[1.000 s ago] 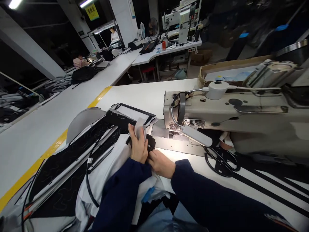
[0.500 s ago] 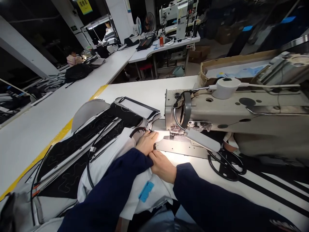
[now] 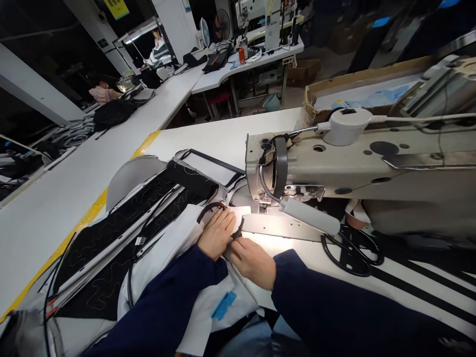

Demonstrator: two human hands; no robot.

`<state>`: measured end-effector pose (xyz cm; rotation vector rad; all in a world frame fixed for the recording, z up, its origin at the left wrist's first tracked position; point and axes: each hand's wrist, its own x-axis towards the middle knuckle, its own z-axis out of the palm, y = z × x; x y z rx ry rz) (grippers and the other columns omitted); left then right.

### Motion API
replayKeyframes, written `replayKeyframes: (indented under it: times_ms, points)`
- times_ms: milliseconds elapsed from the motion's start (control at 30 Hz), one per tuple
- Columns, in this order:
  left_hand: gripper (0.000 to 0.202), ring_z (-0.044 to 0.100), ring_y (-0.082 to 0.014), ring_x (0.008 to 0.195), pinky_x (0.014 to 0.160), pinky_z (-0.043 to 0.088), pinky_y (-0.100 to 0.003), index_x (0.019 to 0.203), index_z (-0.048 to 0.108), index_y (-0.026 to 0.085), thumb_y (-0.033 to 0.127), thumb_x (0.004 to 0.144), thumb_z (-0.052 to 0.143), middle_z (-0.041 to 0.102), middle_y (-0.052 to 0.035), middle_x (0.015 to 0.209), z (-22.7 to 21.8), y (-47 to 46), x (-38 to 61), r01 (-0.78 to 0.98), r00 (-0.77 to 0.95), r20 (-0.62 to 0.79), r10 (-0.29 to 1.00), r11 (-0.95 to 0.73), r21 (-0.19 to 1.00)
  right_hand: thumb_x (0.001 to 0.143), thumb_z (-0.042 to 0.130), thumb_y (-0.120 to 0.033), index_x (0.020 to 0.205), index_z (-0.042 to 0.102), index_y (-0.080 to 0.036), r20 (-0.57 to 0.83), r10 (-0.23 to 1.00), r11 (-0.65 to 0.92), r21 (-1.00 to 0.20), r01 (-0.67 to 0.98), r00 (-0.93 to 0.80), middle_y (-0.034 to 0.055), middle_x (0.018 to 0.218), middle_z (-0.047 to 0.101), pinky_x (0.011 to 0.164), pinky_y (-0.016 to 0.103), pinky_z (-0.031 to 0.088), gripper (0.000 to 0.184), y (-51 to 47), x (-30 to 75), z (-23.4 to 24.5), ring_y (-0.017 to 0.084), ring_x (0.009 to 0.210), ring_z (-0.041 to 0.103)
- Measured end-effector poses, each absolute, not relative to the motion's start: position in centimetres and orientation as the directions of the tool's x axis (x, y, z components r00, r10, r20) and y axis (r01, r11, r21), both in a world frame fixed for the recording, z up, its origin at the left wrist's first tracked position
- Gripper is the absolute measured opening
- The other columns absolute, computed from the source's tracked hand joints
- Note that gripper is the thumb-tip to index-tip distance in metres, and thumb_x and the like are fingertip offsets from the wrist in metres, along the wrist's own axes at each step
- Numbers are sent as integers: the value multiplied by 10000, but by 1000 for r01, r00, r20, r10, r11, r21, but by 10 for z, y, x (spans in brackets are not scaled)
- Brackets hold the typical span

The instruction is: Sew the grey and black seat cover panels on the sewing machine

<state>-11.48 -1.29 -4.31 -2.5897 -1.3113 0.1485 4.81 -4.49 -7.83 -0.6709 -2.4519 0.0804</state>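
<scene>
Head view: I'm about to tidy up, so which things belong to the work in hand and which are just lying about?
Seem part of it:
white piece under the left hand
dark edging by the right hand
black stitched panel
sewing machine, its lamp lit

Seem just lying about:
cardboard box beyond the machine
red container on the far table

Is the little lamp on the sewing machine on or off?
On: the lamp throws bright light onto the metal plate below.
</scene>
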Motion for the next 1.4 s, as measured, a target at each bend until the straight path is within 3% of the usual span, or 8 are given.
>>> replayKeyframes:
  times_ms: [333,633,767,1133,1400]
  points:
    - [369,431,-216,1279,1128,302,-413,1266,559,122,161,935,400,549,-50,1341,-35,-15,-116,737,650,36,759,-618,-274,936,439,-142,734,602,-139,529,458,882,-170,439,-715,82,790,531,645,333,404,259,-42,46,-82,212,768,464]
    - [370,404,-205,1291,1135,263,-416,1281,537,165,159,929,422,516,-25,1376,-29,-11,-116,759,629,-76,774,-632,-154,936,418,-127,735,593,-145,461,430,901,-169,399,-776,70,770,542,632,336,415,267,-35,50,-74,208,746,481]
    - [387,408,-204,1279,1144,246,-427,1268,528,141,133,889,451,528,-54,1354,-23,4,-103,780,607,-119,785,-618,-95,947,395,-119,776,599,-132,433,428,903,-162,399,-794,84,806,573,668,333,445,267,-20,62,-72,210,784,514]
    - [336,500,-205,1169,1163,250,-415,1192,592,122,165,922,397,604,-104,1205,-29,30,-42,798,602,30,798,-601,-40,918,324,-24,927,623,-85,550,393,914,-150,376,-737,145,1003,626,860,334,512,305,5,126,-71,218,1024,562]
    - [343,492,-220,1175,1172,218,-402,1211,579,110,169,928,395,592,-98,1217,-26,29,-34,807,590,2,808,-589,-33,908,315,-11,895,623,-93,555,390,914,-133,384,-735,133,976,639,871,339,524,319,4,134,-67,218,1004,580]
